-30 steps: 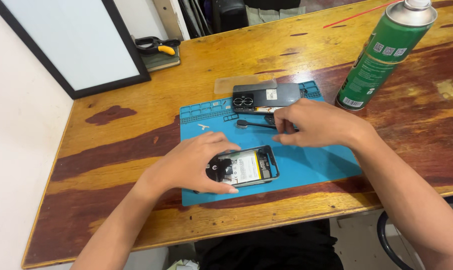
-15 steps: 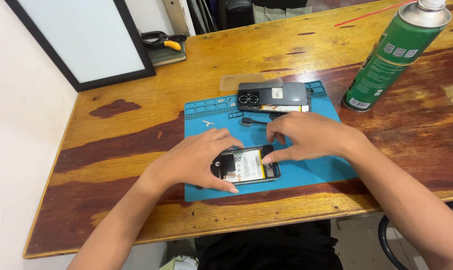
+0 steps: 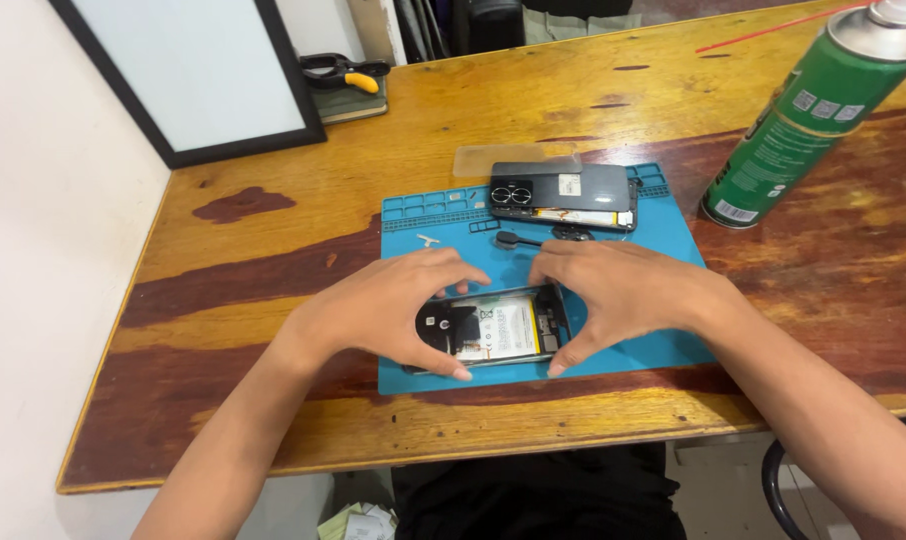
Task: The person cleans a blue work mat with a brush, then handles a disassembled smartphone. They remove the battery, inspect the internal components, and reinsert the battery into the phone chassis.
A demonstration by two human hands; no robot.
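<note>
An opened phone (image 3: 495, 330) with its back off, showing a pale battery and black parts, lies on a blue work mat (image 3: 663, 345) near the table's front edge. My left hand (image 3: 383, 305) curls around the phone's left end, thumb at the front edge. My right hand (image 3: 618, 290) grips the phone's right end the same way. Further back on the mat rests a dark grey back cover (image 3: 563, 192) with camera holes, and a small black tool (image 3: 518, 240) lies just beyond my fingers.
A tall green spray can (image 3: 808, 115) with a red straw stands at the back right on the wooden table (image 3: 273, 280). A black-framed white board (image 3: 198, 75) leans at the back left, with yellow-handled pliers (image 3: 348, 72) beside it. A clear plastic strip (image 3: 518, 158) lies behind the mat.
My right hand has come down from the black tool at the back of the mat to the phone's right end. Both hands now hold the phone; the left hand stayed on it.
</note>
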